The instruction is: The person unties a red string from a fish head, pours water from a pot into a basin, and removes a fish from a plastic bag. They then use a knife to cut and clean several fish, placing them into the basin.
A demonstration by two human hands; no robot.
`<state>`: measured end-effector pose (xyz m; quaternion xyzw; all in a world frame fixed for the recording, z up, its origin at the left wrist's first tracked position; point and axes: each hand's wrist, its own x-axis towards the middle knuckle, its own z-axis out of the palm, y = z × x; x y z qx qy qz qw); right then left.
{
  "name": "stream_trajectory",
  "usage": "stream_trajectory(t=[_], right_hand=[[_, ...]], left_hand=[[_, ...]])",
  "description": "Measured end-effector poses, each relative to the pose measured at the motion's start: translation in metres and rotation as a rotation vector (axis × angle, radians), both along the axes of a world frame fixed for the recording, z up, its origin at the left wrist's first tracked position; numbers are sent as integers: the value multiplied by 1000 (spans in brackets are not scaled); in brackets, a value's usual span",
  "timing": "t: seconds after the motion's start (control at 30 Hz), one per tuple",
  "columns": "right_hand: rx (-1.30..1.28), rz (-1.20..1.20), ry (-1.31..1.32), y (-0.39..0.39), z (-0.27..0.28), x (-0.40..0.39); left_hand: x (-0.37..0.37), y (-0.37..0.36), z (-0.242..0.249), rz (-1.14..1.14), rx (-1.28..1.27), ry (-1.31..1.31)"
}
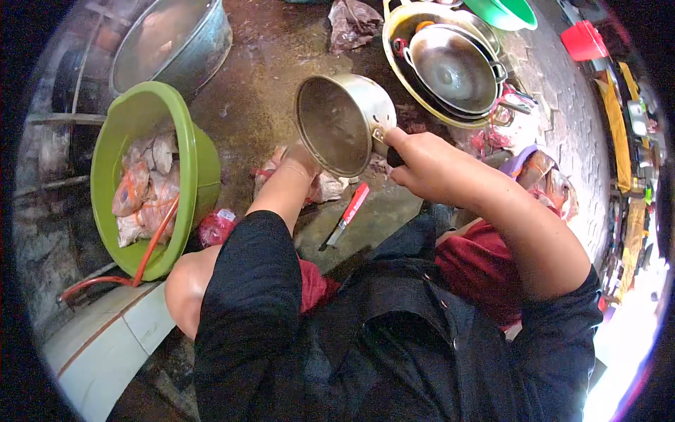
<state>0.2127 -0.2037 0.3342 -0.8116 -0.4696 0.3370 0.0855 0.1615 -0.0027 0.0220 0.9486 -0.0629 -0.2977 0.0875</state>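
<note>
My right hand (pixel 420 163) is closed around the black handle of a metal saucepan (pixel 376 105). The pan is tilted, its open mouth facing left. My left hand (pixel 299 158) reaches down behind the pan's left rim, beside pale pieces of meat or fish (pixel 327 188) on the wet floor; its fingers are hidden. A knife with a red handle (pixel 355 202) lies on the floor between my arms. On the left, a green tub (pixel 204 165) leans toward me, with raw pieces (pixel 148 193) inside and an orange hose (pixel 156 243) over its rim.
A large metal tub (pixel 200 53) stands at the upper left. Stacked pans and a wok (pixel 453 70) sit at the upper right, near a green basin (pixel 503 10) and a red container (pixel 583 41). A purple container (pixel 519 160) holding raw pieces is beside my right arm.
</note>
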Motion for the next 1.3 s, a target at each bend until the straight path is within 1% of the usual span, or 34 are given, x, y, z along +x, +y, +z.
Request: stream_trajectory(t=[0.2, 0.3, 0.47, 0.73, 0.93, 0.97, 1.07, 1.13, 1.17, 1.3], right_hand=[[34, -12, -26, -6, 4, 6], [34, -16, -37, -9, 3, 7], [15, -23, -59, -9, 1, 1], [31, 74, -152, 3, 7, -22], [84, -40, -21, 2, 7, -14], [129, -52, -3, 0, 4, -12], [192, -87, 13, -2, 2, -12], [110, -79, 14, -3, 3, -14], [118, -81, 15, -4, 4, -15], [105, -8, -53, -3, 7, -23]], left_hand=[[-37, -5, -1, -21, -29, 163], [-37, -3, 0, -12, -41, 188], [-23, 0, 2, -2, -38, 159], [-5, 4, 5, 8, -19, 108], [2, 10, 9, 15, -14, 69], [3, 11, 10, 19, -19, 66], [-15, 19, 12, 32, -26, 93], [-36, 25, 16, 38, -38, 152], [-45, 29, 19, 48, -54, 183], [-70, 44, 28, 139, -234, 221]])
